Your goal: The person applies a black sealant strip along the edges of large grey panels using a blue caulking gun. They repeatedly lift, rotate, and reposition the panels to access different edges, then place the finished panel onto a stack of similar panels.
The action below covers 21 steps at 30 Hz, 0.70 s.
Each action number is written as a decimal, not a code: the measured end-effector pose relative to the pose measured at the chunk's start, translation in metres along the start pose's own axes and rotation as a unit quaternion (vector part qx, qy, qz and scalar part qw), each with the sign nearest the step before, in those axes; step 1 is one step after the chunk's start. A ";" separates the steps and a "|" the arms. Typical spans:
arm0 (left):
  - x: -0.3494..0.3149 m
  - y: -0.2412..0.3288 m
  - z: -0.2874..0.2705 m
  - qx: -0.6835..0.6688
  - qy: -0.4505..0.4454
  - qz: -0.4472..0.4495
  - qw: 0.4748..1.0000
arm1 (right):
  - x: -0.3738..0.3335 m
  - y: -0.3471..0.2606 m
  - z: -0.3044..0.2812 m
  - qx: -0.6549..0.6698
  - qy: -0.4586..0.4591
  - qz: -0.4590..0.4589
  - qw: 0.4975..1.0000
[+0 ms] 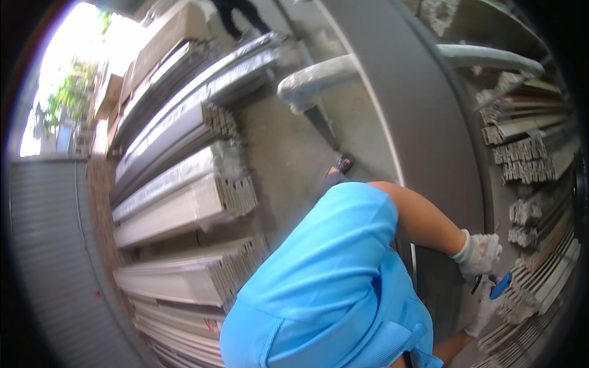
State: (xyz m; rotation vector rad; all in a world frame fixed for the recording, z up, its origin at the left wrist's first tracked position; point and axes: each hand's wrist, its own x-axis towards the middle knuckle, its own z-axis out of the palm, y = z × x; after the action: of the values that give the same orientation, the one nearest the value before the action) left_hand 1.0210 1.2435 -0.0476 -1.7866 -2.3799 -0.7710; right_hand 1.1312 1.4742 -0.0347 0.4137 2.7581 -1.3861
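Observation:
My left hand (480, 253), in a white work glove, is closed beside the edge of a long dark grey-brown panel (423, 104). What its fingers hold, if anything, is hidden. Just below it, my right hand (483, 313), also gloved in white, is closed around a small blue tool (502, 286) whose kind I cannot make out. A short dark piece shows between the two hands. The panel lies lengthwise on a padded, plastic-wrapped support (319, 80). My light blue sleeve and shirt (325, 264) fill the lower middle and hide the panel's near part.
Stacks of long pale profiles (178, 282) and plastic-wrapped bundles (178, 184) stand on the left. More profile bundles (524, 159) lie on the right, close by my hands. A corrugated grey wall (52, 245) is at the far left. Another person's legs (236, 15) show at the top.

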 end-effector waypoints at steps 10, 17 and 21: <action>0.014 -0.004 0.018 -0.010 0.055 -0.003 0.998 | 0.027 0.016 -0.019 -0.059 -0.082 -0.013 0.995; 0.016 -0.004 0.011 -0.036 0.027 0.014 0.999 | 0.018 0.007 -0.019 -0.087 -0.059 0.018 0.994; 0.013 -0.007 0.017 -0.047 0.066 -0.038 0.996 | 0.018 -0.003 -0.014 -0.114 -0.075 0.062 0.989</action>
State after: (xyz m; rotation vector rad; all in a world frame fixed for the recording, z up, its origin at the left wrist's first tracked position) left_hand 1.0148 1.2610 -0.0600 -1.6284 -2.3759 -0.9933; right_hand 1.1146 1.4875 -0.0261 0.4414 2.6766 -1.0158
